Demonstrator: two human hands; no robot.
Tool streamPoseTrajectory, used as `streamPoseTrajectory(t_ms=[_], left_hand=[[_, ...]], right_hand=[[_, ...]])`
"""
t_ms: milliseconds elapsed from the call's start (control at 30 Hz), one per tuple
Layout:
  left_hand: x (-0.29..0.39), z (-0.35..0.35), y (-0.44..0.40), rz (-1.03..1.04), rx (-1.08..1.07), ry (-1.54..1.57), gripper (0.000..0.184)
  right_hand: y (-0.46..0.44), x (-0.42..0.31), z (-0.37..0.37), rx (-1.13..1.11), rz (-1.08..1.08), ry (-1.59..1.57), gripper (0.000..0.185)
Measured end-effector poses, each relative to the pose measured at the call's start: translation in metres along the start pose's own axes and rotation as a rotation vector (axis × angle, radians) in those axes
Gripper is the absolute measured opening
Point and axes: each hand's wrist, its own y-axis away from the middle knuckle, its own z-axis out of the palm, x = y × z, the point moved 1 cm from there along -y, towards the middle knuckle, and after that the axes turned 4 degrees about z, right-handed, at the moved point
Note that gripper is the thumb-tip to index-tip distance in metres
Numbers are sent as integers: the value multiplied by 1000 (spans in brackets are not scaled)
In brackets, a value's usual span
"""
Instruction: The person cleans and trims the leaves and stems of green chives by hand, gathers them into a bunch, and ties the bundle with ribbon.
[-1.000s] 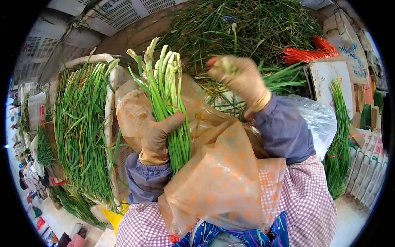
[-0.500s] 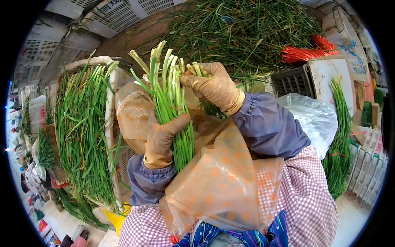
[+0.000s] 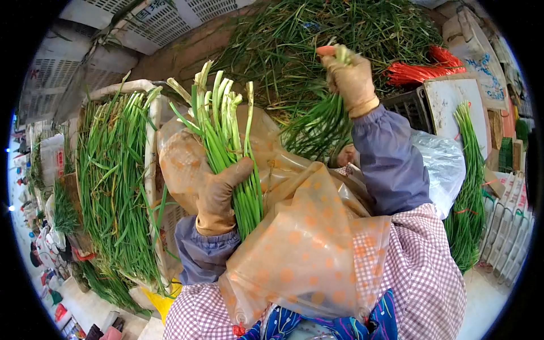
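Note:
My left hand [image 3: 218, 190], in a brown glove, is wrapped round a bunch of garlic chives [image 3: 224, 136], thumb across the stalks. Their pale cut ends point up and away; the green leaves run down over the plastic apron [image 3: 300, 249]. Raised at the upper right, my gloved right hand [image 3: 352, 79] grips a smaller clump of garlic chives [image 3: 320, 124] by its pale ends, with the leaves hanging below. A reddish-orange tip, perhaps a bare fingertip, shows at this glove. The two hands are well apart.
A pale-rimmed crate [image 3: 150, 141] full of chives stands at left. Ahead lies a heap of loose leaves [image 3: 272, 56], with red ties [image 3: 425, 71] beside it. A tied chive bundle [image 3: 466, 187] and clear plastic bag [image 3: 439, 164] are at right.
My right hand has moved up and right, away from the bunch, carrying a small clump of chives. My left hand has barely shifted and still grips its bunch.

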Motion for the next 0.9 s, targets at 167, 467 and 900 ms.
streamPoseTrajectory(t_ms=[167,467,900], left_hand=[[-3,8,-3,16,60,14,27],[-9,2,-5,148,80,-18,31],[-13,1,-13,126,112,-58,36]], right_hand=[[55,-2,52,-355,5,90,29],[-7,30,58,28,-430,304,12],[48,0,76,-375,-309,522,15]])
